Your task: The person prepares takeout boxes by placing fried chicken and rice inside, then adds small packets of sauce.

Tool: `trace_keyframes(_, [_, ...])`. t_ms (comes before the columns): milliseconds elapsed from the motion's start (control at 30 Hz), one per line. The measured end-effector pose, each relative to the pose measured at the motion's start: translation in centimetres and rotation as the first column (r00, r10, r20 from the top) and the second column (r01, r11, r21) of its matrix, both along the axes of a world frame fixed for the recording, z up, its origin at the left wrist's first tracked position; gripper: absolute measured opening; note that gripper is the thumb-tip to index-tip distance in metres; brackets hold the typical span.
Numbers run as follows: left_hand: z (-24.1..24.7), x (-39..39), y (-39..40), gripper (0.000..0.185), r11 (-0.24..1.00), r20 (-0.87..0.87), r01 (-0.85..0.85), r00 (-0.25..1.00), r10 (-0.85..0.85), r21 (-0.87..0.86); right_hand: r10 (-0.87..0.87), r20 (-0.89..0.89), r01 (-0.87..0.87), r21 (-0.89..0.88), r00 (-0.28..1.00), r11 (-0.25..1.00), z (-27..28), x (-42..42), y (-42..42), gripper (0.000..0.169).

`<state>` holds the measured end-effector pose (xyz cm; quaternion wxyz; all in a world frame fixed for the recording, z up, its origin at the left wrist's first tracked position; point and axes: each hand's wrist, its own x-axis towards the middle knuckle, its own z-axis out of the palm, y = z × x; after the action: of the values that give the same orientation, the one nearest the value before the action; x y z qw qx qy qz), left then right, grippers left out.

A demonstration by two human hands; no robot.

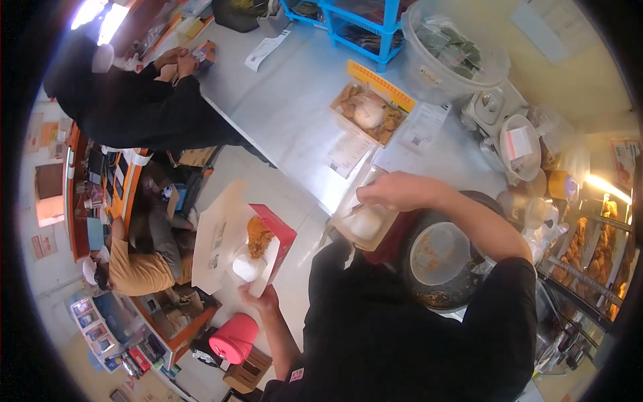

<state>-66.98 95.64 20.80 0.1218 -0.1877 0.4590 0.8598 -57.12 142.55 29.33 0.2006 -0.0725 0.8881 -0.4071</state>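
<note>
My left hand grips the lower edge of an open cardboard meal box with a red side wall and a raised pale lid. Inside lie a piece of fried chicken and a white mound that looks like rice. My right hand reaches over a pale rectangular container at the table's edge, its fingers curled close together. A second white mound sits in that container, just below the fingers. Whether they pinch something thin there is unclear.
Another box of fried chicken stands on the metal table beside printed slips. A plastic tub and blue rack stand behind. A black bin is close on my right. A co-worker's hands are across the table.
</note>
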Motion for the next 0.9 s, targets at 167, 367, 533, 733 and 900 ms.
trace_keyframes(167, [-0.2, 0.8, -0.6, 0.046, 0.994, -0.011, -0.060, 0.998, 0.059, -0.089, 0.022, -0.127, -0.006, 0.120, 0.992, 0.993, 1.7, -0.7, 0.3, 0.011])
trace_keyframes(367, [0.1, 0.6, 1.0, 0.053, 0.998, -0.015, 0.053, 0.998, -0.053, -0.018, -0.090, -0.246, 0.035, -0.219, 0.965, 0.975, 13.0, -3.6, -1.6, 0.013])
trace_keyframes(533, [-3.7, 0.8, -1.1, 0.029, 1.000, -0.056, 0.028, 0.998, -0.027, 0.003, 0.077, -0.392, -0.227, -0.351, 0.917, 0.909, 11.3, -8.5, -9.8, 0.014])
trace_keyframes(733, [-1.4, 1.1, 1.4, 0.038, 0.998, 0.010, 0.018, 1.000, -0.018, -0.053, -0.001, -0.380, -0.008, -0.023, 0.925, 1.000, 9.6, -10.2, -9.5, 0.019])
trace_keyframes(900, [-0.1, 2.3, 2.3, 0.040, 1.000, 0.022, -0.018, 1.000, 0.019, -0.019, -0.605, -0.682, 0.649, -0.248, 0.410, 0.719, 16.8, -14.1, 5.4, 0.017])
